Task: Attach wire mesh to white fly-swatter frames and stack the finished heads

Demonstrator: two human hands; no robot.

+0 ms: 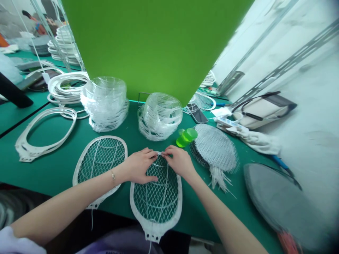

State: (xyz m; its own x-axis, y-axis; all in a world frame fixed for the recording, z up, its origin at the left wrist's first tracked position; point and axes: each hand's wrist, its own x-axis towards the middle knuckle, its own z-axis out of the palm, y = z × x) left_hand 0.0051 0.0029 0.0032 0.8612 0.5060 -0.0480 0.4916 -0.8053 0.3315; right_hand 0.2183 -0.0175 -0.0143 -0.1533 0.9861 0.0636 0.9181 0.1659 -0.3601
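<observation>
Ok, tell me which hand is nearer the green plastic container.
Right. The right hand is just below and slightly left of the green plastic container in view, not touching it. The left hand is farther off, on the right hand's far side.

This site is a small-goods assembly workshop. The work surface is a long green-matted bench (pixel 45 173). Items identifying the site as a production area are laid out on it in batches: stacks of clear plastic rings (pixel 105 104), loose white plastic frames (pixel 45 132), mesh racket frames (pixel 100 162), and a pile of wire mesh sheets (pixel 215 148) with cut strands. Slotted metal rails (pixel 288 63) run along the white wall (pixel 312 141).
</observation>
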